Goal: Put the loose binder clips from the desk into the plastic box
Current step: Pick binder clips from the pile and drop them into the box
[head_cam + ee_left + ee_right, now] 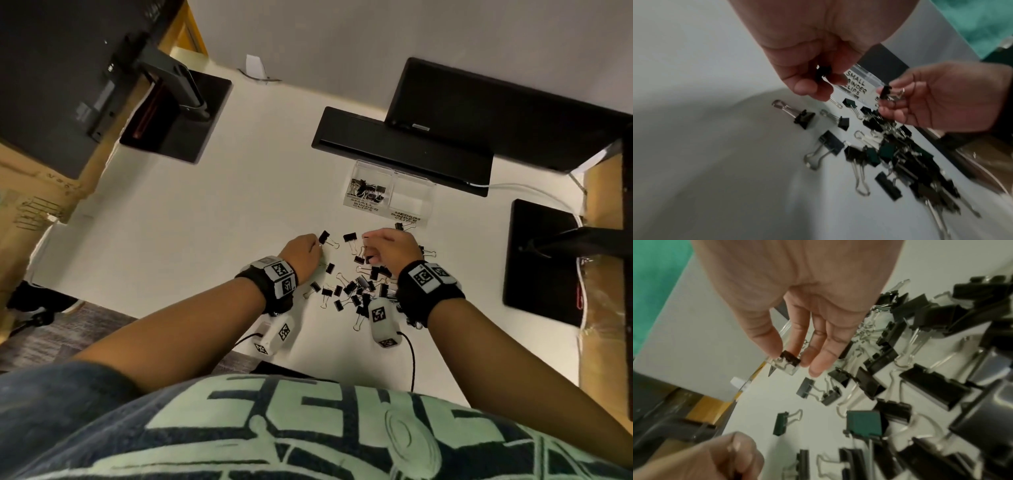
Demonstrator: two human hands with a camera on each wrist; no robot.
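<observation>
Several black binder clips (359,287) lie in a loose pile on the white desk (205,222), between my two hands. The clear plastic box (411,202) stands just beyond them; its left compartment, labelled small binder clips (858,86), holds several clips, and the right one is labelled medium. My left hand (308,246) hovers left of the pile and pinches a small black clip (823,73). My right hand (376,246) hovers over the far side of the pile, thumb and finger pinching another small black clip (790,360).
A black monitor base (178,116) stands at the back left and another (537,260) at the right. A long black bar (400,150) sits right behind the box. A white cable (531,190) runs at the back right. The desk's front edge is near my body.
</observation>
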